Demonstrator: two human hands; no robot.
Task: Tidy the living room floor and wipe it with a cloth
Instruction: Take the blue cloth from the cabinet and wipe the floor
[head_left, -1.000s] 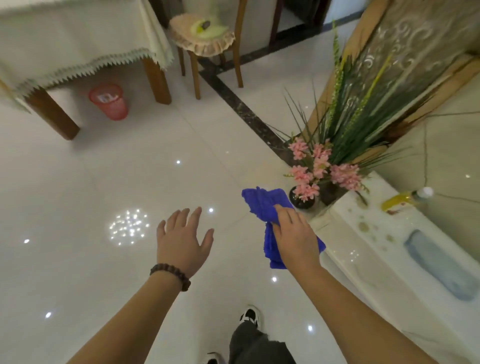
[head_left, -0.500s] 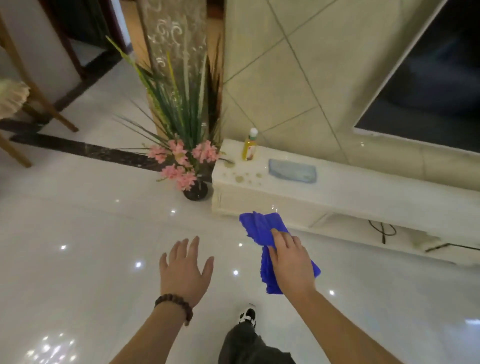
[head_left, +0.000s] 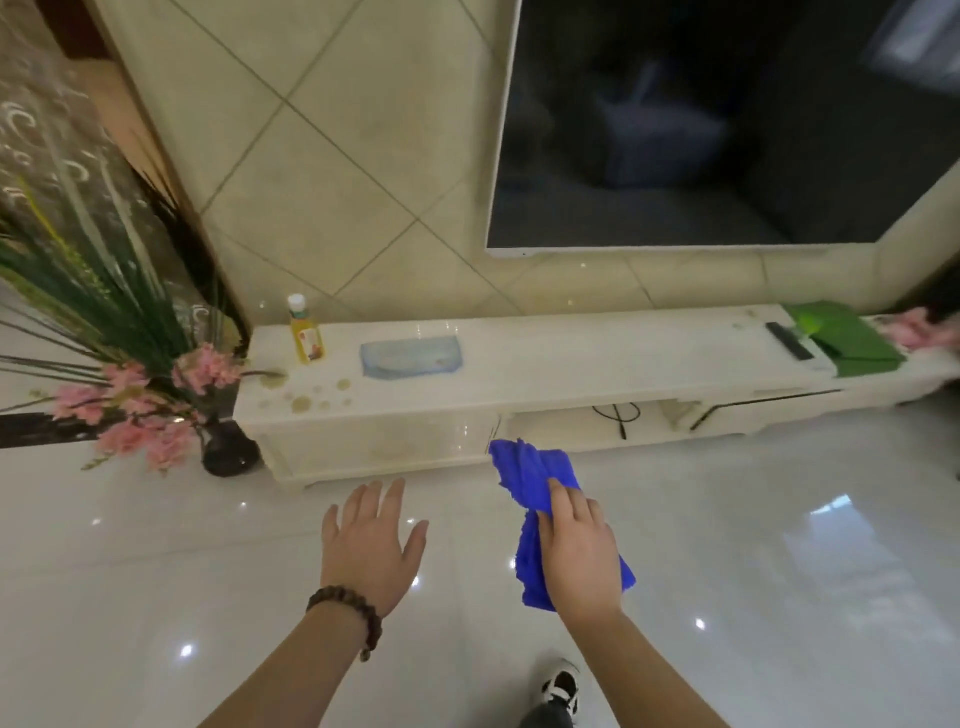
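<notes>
Shoe (head_left: 562, 688): yours shows at the bottom edge, black and white, on the glossy white floor (head_left: 779, 545).
Left hand (head_left: 370, 548): you hold it out flat above the floor, fingers straight and spread, gripping nothing; a bead bracelet (head_left: 347, 616) sits on the wrist.
Right hand (head_left: 577, 551): your fingers curl over the blue cloth (head_left: 535, 480) and grip it; the cloth bunches out ahead of and beneath the hand, above the floor in front of the TV stand (head_left: 571, 364).
Vase (head_left: 228, 454): dark, on the floor just beside the stand's left end, holding pink flowers (head_left: 150, 410) and long green leaves.
Bottle (head_left: 305, 335): upright on the stand's left end, yellow liquid inside, white cap on.
Stand top: a pale blue packet (head_left: 410, 356) lies near the bottle; a dark remote (head_left: 789, 340) and a green mat (head_left: 841, 338) lie at the far right.
Wall: a dark TV screen (head_left: 727, 119) hangs above.
Change: your view has swung right since half a second ago, bringing in the remote and mat; both hands keep their pose, the cloth still gripped.
</notes>
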